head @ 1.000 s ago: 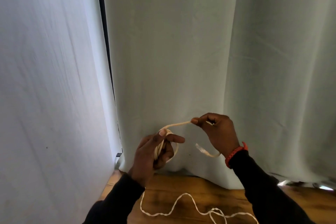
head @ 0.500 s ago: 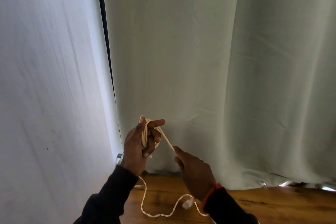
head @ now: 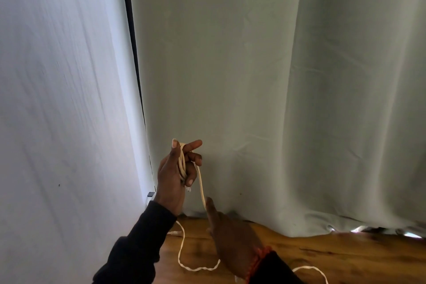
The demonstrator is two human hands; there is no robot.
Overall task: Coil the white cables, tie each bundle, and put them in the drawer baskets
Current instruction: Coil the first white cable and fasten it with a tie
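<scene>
My left hand (head: 176, 175) is raised in front of the curtain with several loops of a white cable (head: 182, 163) wound around its thumb and fingers. One strand runs from that coil down to my right hand (head: 230, 235), which pinches it at the fingertips, palm down, just above the wooden floor. The loose rest of the cable (head: 184, 256) lies in curves on the floor below both hands, and another loop of it (head: 315, 271) shows at the lower right. No drawer or basket is in view.
A pale grey-green curtain (head: 276, 99) hangs to the floor across the back. A white cloth panel (head: 57, 122) fills the left side, with a dark vertical bar (head: 132, 41) between them. Wooden floor (head: 345, 258) runs along the bottom.
My right hand swung from high on the right down below the left hand, laying another turn of cable around the left hand. The left hand rose and turned upright.
</scene>
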